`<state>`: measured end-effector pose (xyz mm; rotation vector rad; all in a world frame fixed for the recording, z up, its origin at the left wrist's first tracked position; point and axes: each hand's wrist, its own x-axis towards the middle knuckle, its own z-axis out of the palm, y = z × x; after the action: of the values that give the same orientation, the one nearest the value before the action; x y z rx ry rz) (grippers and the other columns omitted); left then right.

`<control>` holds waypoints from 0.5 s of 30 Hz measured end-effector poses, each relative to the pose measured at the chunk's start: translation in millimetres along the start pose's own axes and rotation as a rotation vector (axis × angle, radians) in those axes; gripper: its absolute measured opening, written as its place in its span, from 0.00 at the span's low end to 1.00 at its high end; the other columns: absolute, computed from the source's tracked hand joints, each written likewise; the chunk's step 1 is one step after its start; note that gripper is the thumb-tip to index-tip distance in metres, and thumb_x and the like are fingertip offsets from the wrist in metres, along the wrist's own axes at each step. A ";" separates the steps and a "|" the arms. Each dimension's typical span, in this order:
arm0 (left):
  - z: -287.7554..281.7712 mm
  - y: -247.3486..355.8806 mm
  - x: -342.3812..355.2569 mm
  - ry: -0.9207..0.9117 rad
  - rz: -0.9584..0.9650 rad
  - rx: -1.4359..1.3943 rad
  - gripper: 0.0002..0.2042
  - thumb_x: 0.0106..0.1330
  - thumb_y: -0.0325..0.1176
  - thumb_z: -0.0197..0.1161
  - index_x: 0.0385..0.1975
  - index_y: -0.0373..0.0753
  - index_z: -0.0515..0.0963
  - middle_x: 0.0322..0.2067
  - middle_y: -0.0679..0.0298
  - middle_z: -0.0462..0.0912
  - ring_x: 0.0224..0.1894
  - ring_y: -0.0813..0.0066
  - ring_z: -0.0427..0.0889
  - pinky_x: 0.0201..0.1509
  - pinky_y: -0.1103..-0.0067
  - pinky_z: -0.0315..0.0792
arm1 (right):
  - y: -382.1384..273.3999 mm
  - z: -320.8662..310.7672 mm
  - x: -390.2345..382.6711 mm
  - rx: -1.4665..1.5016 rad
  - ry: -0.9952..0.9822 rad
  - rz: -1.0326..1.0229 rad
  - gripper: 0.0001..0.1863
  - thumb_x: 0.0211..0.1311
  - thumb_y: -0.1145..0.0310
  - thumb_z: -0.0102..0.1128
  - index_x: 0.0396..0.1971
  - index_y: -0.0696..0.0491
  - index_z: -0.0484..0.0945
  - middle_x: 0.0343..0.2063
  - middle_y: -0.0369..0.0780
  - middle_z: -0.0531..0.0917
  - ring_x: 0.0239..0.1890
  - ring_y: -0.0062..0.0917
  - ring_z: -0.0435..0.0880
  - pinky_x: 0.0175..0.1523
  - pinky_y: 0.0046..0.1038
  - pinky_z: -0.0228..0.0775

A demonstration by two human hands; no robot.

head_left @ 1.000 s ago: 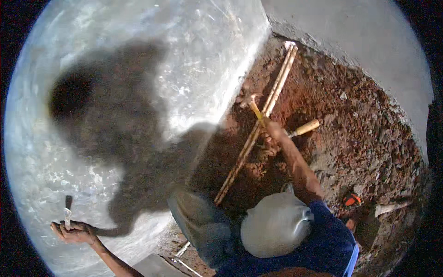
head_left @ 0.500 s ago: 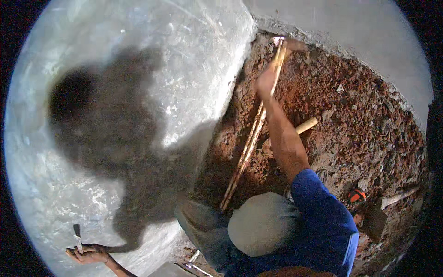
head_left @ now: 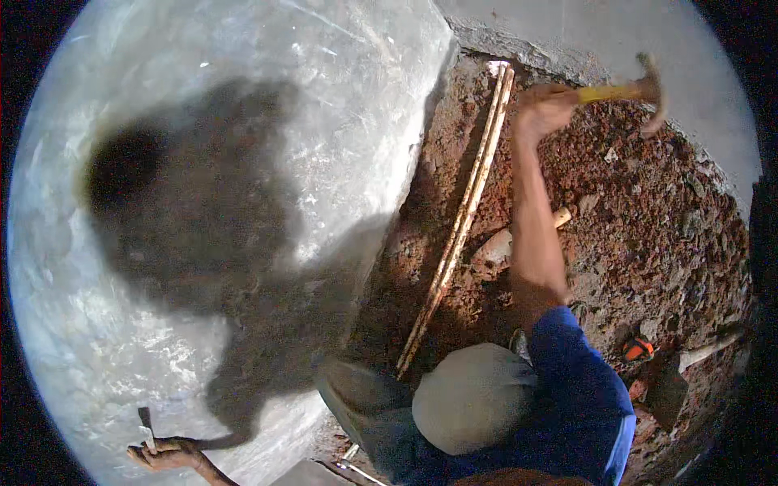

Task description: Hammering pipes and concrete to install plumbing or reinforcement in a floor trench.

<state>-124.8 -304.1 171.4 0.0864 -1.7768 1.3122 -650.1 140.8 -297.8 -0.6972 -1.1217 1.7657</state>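
Note:
My right hand (head_left: 545, 112) is closed on the yellow handle of a claw hammer (head_left: 648, 93), raised near the far edge of the dug earth, right of two long rusty rods (head_left: 458, 219). Beneath my forearm lies a trowel-like tool (head_left: 562, 217) with a wooden handle, partly hidden. At lower left my left hand (head_left: 166, 454) grips a small narrow tool (head_left: 146, 421) with a dark flat blade and pale handle, in front of the pale grey surface.
A smooth grey wall (head_left: 340, 97) with a large shadow fills the left side; another grey surface (head_left: 608, 32) borders the rubble (head_left: 664, 235). An orange tape measure (head_left: 638, 348) and pale stick-like piece (head_left: 705, 350) lie right. My grey-clad knees (head_left: 474, 397) fill the lower middle.
My right hand and hammer have moved up along the rods, then swung right, away from them. My left hand with its tool has dropped a little.

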 end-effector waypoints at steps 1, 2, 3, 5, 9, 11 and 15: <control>0.2 16.2 6.4 0.033 0.035 -0.028 0.16 0.69 0.41 0.39 0.38 0.31 0.64 0.48 0.41 0.68 0.51 0.46 0.69 0.50 0.56 0.65 | 54.2 7.2 2.2 -0.137 0.179 -0.098 0.17 0.69 0.60 0.33 0.34 0.57 0.67 0.17 0.34 0.69 0.15 0.16 0.68 0.16 0.16 0.62; -10.7 12.6 10.1 0.013 0.034 -0.010 0.14 0.69 0.39 0.39 0.38 0.32 0.64 0.48 0.41 0.68 0.51 0.46 0.69 0.50 0.57 0.65 | 76.6 -4.6 -71.3 -0.126 0.167 -0.072 0.17 0.69 0.60 0.33 0.34 0.57 0.67 0.17 0.34 0.69 0.15 0.16 0.68 0.16 0.16 0.62; -14.5 9.1 13.8 0.006 0.028 -0.011 0.13 0.69 0.38 0.40 0.39 0.32 0.63 0.48 0.41 0.68 0.51 0.46 0.69 0.50 0.57 0.65 | 96.8 -19.8 -115.1 -0.380 -0.143 -0.329 0.15 0.67 0.62 0.35 0.35 0.57 0.69 0.19 0.35 0.72 0.17 0.20 0.71 0.17 0.19 0.64; 5.2 24.5 3.9 -0.015 -0.029 -0.028 0.12 0.69 0.37 0.40 0.39 0.33 0.63 0.48 0.42 0.69 0.51 0.46 0.69 0.50 0.57 0.65 | 156.3 -60.6 -107.9 -0.906 -0.726 -0.912 0.13 0.65 0.66 0.41 0.37 0.57 0.72 0.23 0.38 0.77 0.22 0.27 0.77 0.20 0.24 0.67; -23.1 -8.3 15.2 0.024 0.074 0.045 0.11 0.69 0.36 0.41 0.37 0.34 0.63 0.48 0.44 0.70 0.51 0.46 0.70 0.51 0.57 0.65 | 55.9 -74.5 -121.1 -1.021 -1.218 0.536 0.21 0.64 0.55 0.38 0.39 0.58 0.72 0.20 0.49 0.77 0.23 0.36 0.76 0.30 0.38 0.66; -6.3 -2.9 0.4 0.049 0.031 -0.047 0.12 0.69 0.38 0.41 0.37 0.34 0.63 0.47 0.44 0.70 0.51 0.46 0.70 0.50 0.57 0.66 | -6.6 -88.5 -80.0 -0.659 -0.900 0.340 0.22 0.65 0.55 0.38 0.31 0.59 0.74 0.15 0.41 0.73 0.19 0.27 0.71 0.24 0.33 0.60; -5.2 5.2 9.2 0.045 -0.027 0.046 0.13 0.69 0.40 0.40 0.39 0.35 0.63 0.48 0.44 0.70 0.49 0.46 0.71 0.48 0.57 0.68 | -40.0 -44.3 -19.9 -0.014 -0.364 0.040 0.12 0.63 0.63 0.44 0.25 0.55 0.66 0.15 0.29 0.62 0.17 0.14 0.58 0.19 0.22 0.50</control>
<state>-129.8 -293.8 174.1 0.1061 -1.7025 1.3258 -589.9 147.5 -280.7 -0.4158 -1.3697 1.9712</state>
